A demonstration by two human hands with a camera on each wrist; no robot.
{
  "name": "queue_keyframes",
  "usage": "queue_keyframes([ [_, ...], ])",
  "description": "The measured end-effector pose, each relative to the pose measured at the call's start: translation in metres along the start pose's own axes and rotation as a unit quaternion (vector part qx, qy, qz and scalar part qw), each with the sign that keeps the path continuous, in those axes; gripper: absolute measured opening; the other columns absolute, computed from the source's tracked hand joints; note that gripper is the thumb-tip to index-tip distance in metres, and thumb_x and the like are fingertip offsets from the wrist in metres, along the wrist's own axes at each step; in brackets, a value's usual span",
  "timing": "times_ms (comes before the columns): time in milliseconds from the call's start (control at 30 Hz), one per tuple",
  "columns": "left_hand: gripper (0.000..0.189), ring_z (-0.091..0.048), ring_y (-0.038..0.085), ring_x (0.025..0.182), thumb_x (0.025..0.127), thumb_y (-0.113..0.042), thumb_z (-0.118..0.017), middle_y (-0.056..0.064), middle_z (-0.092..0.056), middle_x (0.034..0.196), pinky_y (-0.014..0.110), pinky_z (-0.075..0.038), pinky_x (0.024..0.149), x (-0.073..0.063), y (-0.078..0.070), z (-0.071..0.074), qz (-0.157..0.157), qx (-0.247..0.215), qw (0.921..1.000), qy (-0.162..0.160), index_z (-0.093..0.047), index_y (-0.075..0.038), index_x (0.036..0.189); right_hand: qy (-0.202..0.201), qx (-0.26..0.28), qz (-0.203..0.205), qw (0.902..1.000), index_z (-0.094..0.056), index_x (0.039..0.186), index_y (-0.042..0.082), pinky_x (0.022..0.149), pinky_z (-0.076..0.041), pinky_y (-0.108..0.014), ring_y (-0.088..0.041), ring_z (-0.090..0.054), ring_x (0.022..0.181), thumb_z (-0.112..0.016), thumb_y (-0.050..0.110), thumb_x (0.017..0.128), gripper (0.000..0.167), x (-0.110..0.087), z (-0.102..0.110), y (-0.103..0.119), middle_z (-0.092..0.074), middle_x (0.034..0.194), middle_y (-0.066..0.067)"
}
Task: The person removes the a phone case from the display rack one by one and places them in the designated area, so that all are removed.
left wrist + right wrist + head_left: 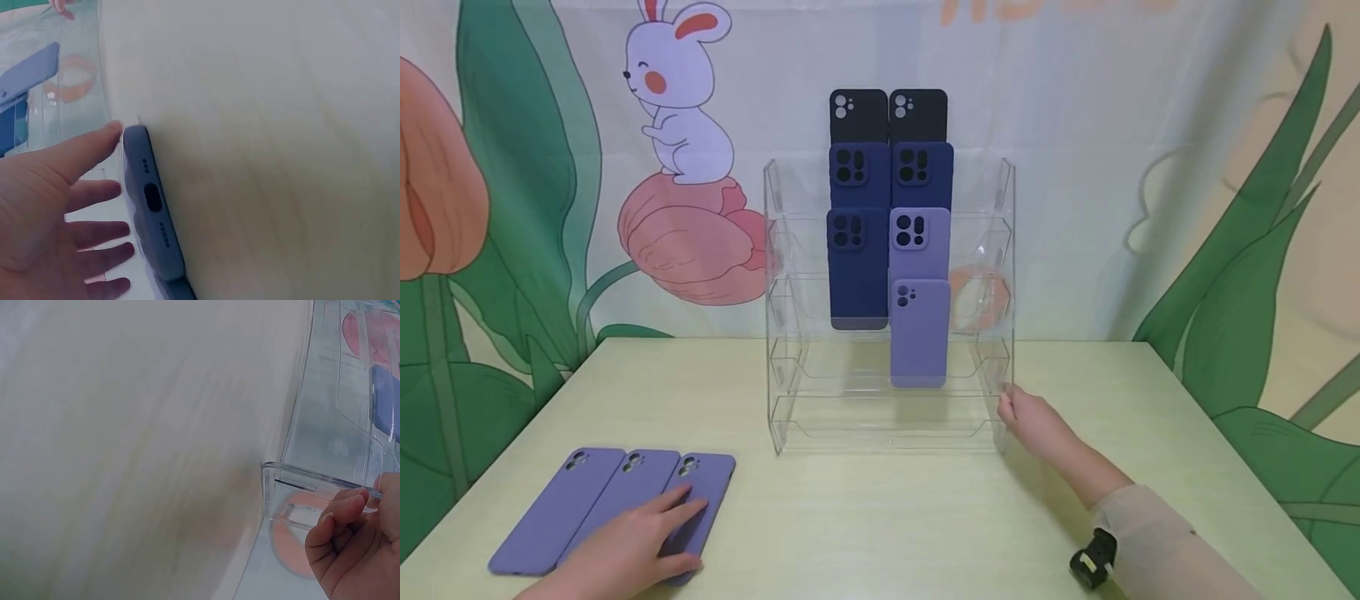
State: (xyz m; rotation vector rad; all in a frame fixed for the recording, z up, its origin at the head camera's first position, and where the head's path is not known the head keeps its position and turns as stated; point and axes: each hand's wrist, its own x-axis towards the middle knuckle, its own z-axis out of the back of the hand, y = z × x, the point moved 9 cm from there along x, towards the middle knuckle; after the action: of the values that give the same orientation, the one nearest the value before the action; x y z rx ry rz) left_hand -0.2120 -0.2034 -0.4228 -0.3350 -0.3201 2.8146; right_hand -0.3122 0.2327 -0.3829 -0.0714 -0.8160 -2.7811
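Note:
Three purple phone cases lie side by side at the front left of the table. Over the rightmost phone case point(718, 479) my left hand point(625, 542) is spread, fingers extended across its back and thumb near its lower end. The left wrist view shows that case's bottom edge point(152, 206) with its port cutout, right by my straight fingers. A clear acrylic tiered rack point(887, 408) stands in the middle. My right hand point(1026, 417) pinches the front edge of its right side panel, low down; the right wrist view shows thumb and curled fingers point(334, 531) at that edge.
Two columns of cases lean on the rack's tiers: black cases point(859, 117) on top, navy cases point(857, 267) below, and a lilac case point(920, 333) lowest on the right. A printed curtain point(1075, 167) hangs behind the table point(865, 533). A black device point(1093, 560) is strapped at my right wrist.

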Motion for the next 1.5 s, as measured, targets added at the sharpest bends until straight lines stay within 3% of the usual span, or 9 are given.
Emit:
queue_keyframes([
  [167,0.054,-0.051,0.038,0.115,0.079,-0.041,-0.071,0.016,-0.049,0.133,0.051,-0.047,0.085,-0.001,-0.034,0.027,-0.061,-0.025,0.9936,-0.092,-0.061,-0.010,0.123,-0.006,0.002,0.002,1.0000,-0.036,0.130,-0.019,0.043,-0.025,-0.021,-0.010,-0.022,0.045,-0.029,0.010,0.096,0.045,0.001,0.002,0.001,-0.030,0.054,0.002],
  [367,0.038,-0.057,0.027,0.110,0.081,-0.022,-0.073,0.007,-0.056,0.127,0.040,-0.050,0.080,-0.001,-0.073,0.055,-0.147,-0.046,0.9636,-0.218,-0.064,-0.011,0.116,0.000,0.001,-0.003,1.0000,-0.035,0.130,-0.019,0.043,-0.025,-0.022,-0.010,-0.022,0.045,-0.028,0.011,0.096,0.046,0.000,0.000,0.000,-0.030,0.053,0.002],
  [667,0.029,-0.059,0.022,0.107,0.080,-0.009,-0.073,0.002,-0.063,0.114,0.039,-0.051,0.082,0.024,-0.104,0.073,-0.191,-0.136,0.9311,-0.279,-0.067,-0.010,0.108,-0.005,-0.002,0.003,1.0000,-0.035,0.129,-0.021,0.043,-0.024,-0.022,-0.010,-0.020,0.045,-0.028,0.009,0.095,0.046,-0.001,0.000,0.000,-0.029,0.054,0.002],
  [767,0.029,-0.060,0.020,0.103,0.079,-0.006,-0.073,0.001,-0.064,0.112,0.037,-0.052,0.079,0.036,-0.110,0.076,-0.192,-0.173,0.9240,-0.282,-0.067,-0.009,0.107,-0.003,-0.001,0.000,1.0000,-0.034,0.130,-0.021,0.043,-0.022,-0.021,-0.010,-0.019,0.045,-0.028,0.009,0.095,0.046,0.000,-0.001,-0.002,-0.028,0.054,0.003],
  [867,0.030,-0.061,0.019,0.100,0.080,-0.006,-0.073,0.001,-0.065,0.110,0.036,-0.052,0.076,0.051,-0.114,0.076,-0.180,-0.210,0.9220,-0.271,-0.067,-0.009,0.109,-0.003,-0.001,-0.004,1.0000,-0.035,0.130,-0.020,0.043,-0.022,-0.021,-0.010,-0.019,0.046,-0.028,0.009,0.094,0.046,0.001,-0.002,-0.003,-0.028,0.054,0.002],
  [1033,0.031,-0.061,0.021,0.100,0.081,-0.006,-0.072,0.005,-0.066,0.109,0.037,-0.052,0.077,0.071,-0.124,0.077,-0.161,-0.266,0.9164,-0.253,-0.066,-0.006,0.111,-0.005,-0.007,-0.003,1.0000,-0.035,0.130,-0.020,0.043,-0.022,-0.021,-0.010,-0.019,0.045,-0.028,0.009,0.094,0.047,0.001,-0.002,-0.002,-0.030,0.055,0.001],
  [1133,0.030,-0.061,0.023,0.102,0.082,-0.006,-0.071,0.009,-0.065,0.110,0.037,-0.052,0.080,0.082,-0.128,0.078,-0.151,-0.306,0.9086,-0.240,-0.065,-0.005,0.112,-0.005,-0.007,-0.004,1.0000,-0.035,0.130,-0.020,0.043,-0.022,-0.021,-0.010,-0.019,0.046,-0.028,0.009,0.094,0.047,0.001,-0.001,-0.002,-0.029,0.055,0.001],
  [1333,0.032,-0.061,0.026,0.105,0.084,-0.006,-0.068,0.014,-0.063,0.113,0.037,-0.050,0.087,0.104,-0.134,0.078,-0.145,-0.398,0.8809,-0.212,-0.063,-0.001,0.115,-0.004,-0.004,-0.011,0.9999,-0.035,0.131,-0.019,0.042,-0.022,-0.021,-0.010,-0.020,0.045,-0.028,0.009,0.094,0.047,0.001,-0.001,-0.002,-0.029,0.053,0.002],
  [1500,0.031,-0.060,0.030,0.106,0.085,-0.004,-0.066,0.016,-0.062,0.114,0.035,-0.049,0.087,0.115,-0.140,0.079,-0.152,-0.440,0.8629,-0.197,-0.061,0.002,0.116,-0.003,-0.003,-0.014,0.9999,-0.035,0.131,-0.019,0.042,-0.023,-0.021,-0.010,-0.020,0.045,-0.029,0.010,0.094,0.048,0.001,-0.001,-0.002,-0.030,0.054,0.002],
])
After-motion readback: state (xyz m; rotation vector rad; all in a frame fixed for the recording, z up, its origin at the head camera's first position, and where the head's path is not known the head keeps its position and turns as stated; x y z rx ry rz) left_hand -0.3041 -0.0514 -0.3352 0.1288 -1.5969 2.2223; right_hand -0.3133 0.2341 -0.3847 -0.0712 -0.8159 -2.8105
